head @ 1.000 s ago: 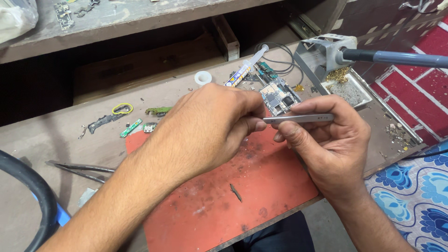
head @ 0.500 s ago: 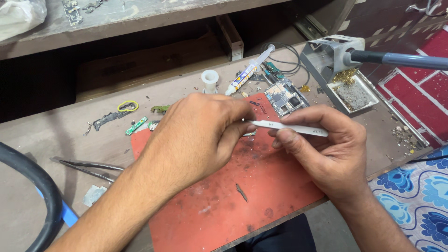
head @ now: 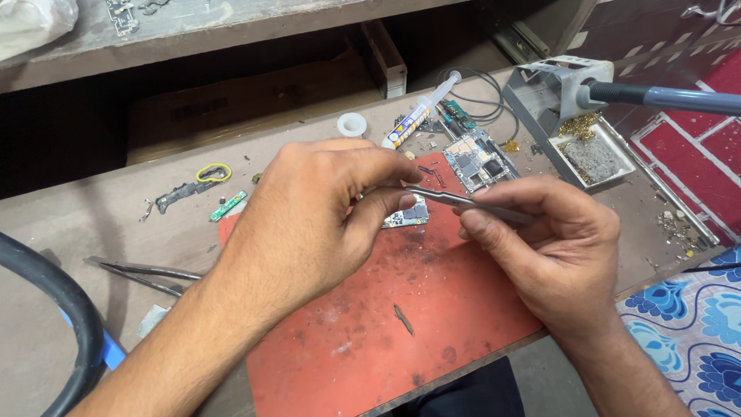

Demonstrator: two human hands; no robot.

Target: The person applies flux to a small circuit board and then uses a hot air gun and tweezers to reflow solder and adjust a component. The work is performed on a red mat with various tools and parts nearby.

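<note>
Red mat (head: 432, 324), tweezers (head: 455, 201) now lower, at board (head: 407, 215)

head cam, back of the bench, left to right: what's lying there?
Yellow ring → green strip → white roll → syringe → circuit board → iron stand. Nearer, the left hand pinches a small board; the right hand holds tweezers.
</note>
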